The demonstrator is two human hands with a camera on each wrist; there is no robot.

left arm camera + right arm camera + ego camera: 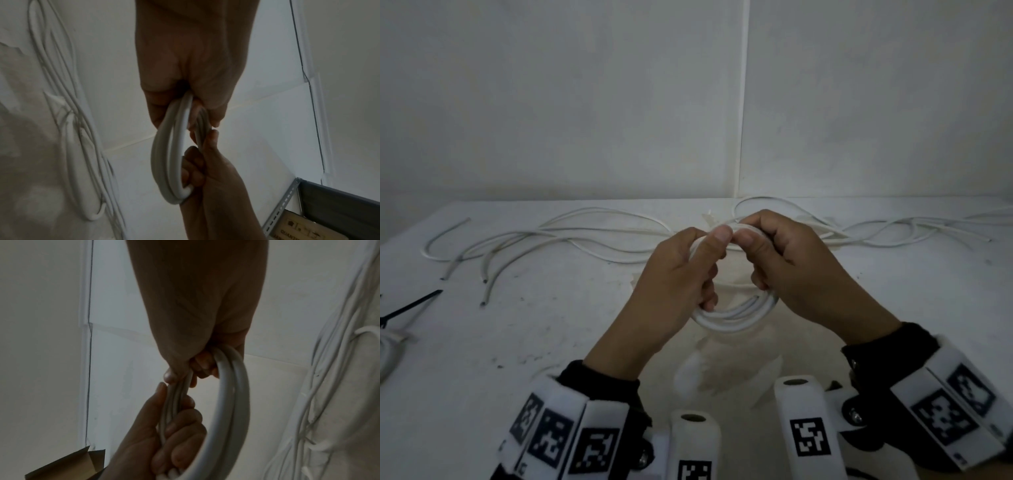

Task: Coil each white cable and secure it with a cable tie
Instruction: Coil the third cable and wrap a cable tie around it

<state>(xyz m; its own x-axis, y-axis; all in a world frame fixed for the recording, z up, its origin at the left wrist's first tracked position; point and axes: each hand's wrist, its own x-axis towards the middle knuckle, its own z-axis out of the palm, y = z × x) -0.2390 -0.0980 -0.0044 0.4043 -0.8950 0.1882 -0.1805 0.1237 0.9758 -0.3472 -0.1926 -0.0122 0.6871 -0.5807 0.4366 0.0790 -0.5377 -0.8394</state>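
A white cable wound into a small coil (736, 317) hangs above the middle of the table, held by both hands. My left hand (702, 260) grips the coil's left side, its thumb on top and its fingers curled through the ring. My right hand (760, 260) grips the right side the same way, and the two thumbs almost touch at the top. The left wrist view shows the coil (164, 154) running from my left hand (195, 100) down into my right hand (205, 170). A black cable tie (410, 306) lies on the table at the far left.
Several loose white cables (585, 236) sprawl across the back of the white table (551, 342), and more lie at the right (893, 233). Another white coil (387, 353) sits at the left edge. A metal shelf bracket (283, 206) and a cardboard box (68, 465) show in the wrist views.
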